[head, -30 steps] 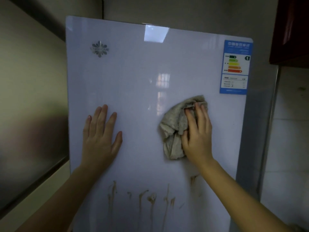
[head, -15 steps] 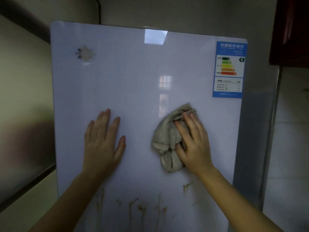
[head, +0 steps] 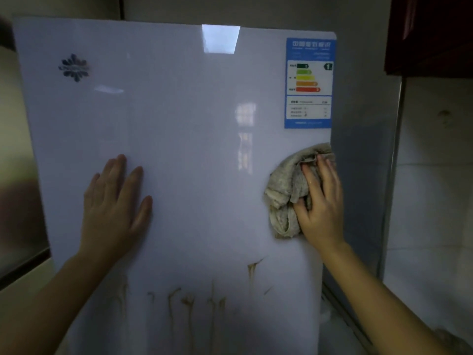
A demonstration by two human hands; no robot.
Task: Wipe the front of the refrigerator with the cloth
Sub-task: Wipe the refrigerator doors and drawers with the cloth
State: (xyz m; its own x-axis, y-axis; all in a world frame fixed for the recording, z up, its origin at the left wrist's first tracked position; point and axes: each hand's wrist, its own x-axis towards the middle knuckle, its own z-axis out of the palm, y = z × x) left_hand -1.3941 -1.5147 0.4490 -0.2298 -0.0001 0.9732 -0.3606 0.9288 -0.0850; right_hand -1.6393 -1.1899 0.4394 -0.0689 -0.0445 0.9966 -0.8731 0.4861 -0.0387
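The glossy white refrigerator door fills the view. A crumpled grey cloth is pressed against the door near its right edge, just below the blue energy label. My right hand grips the cloth, fingers spread over it. My left hand lies flat on the door at the left, fingers apart, holding nothing. Brown drip stains run down the lower part of the door, below both hands.
A snowflake logo marks the door's upper left. The grey refrigerator side and a white tiled wall lie to the right, with a dark red cabinet above. A beige wall stands at the left.
My right hand has slid the cloth rightward across the door to its right edge. My left hand has stayed flat on the door.
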